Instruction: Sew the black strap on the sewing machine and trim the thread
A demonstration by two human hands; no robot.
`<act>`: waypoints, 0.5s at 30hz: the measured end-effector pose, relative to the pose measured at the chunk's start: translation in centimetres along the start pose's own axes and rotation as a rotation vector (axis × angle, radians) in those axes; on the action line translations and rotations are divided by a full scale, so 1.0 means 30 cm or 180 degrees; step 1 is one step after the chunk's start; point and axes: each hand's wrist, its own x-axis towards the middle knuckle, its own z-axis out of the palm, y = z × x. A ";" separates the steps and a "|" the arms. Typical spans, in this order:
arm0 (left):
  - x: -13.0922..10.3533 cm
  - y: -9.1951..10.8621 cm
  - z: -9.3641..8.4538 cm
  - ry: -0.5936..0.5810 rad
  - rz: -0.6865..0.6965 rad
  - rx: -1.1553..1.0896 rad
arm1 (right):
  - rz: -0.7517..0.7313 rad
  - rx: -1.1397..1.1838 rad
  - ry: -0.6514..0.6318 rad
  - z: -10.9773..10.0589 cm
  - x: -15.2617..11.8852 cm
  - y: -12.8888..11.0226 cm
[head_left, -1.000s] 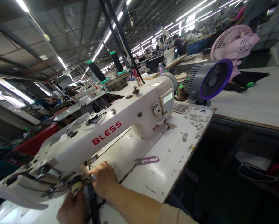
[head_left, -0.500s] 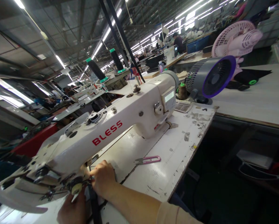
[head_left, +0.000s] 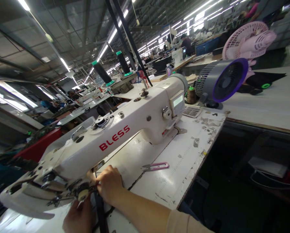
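A worker's two bare hands meet beneath the head of a white BLESS sewing machine (head_left: 115, 139) on a busy factory floor, with a narrow black strip (head_left: 101, 213) lying between them and running from the needle area toward the wearer. The left hand (head_left: 78, 215) is raised to a pale round part (head_left: 83, 194) on the machine's underside, fingers bent and close together, perhaps to steady or adjust something there; whether its grip is closed on anything cannot be told. The right hand (head_left: 111, 184) comes in from the other side, knuckles up and fingers curled inward at the strip's far end, apparently so both can work at one small spot. Its fingertips are hidden, so what that grip holds, if anything, cannot be told either. Pink-handled snips (head_left: 152, 167) lie on the white desk (head_left: 159, 184), probably left there to be within easy reach of the right hand. A gray fan (head_left: 220, 81) with a purple rim stands past the machine's far end, seemingly out of the work's way, near a brown thread spool (head_left: 190, 96).
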 end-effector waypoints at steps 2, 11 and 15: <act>-0.009 0.023 -0.018 -0.0065 -0.0265 0.0008 | 0.0084 0.0055 -0.0065 -0.020 -0.002 0.003; -0.018 0.050 -0.036 -0.0187 -0.0413 -0.0020 | 0.0230 0.0188 -0.0191 -0.029 -0.019 0.012; -0.012 0.033 -0.023 -0.0125 -0.0360 -0.0096 | 0.0211 0.0205 -0.0201 -0.024 -0.026 0.002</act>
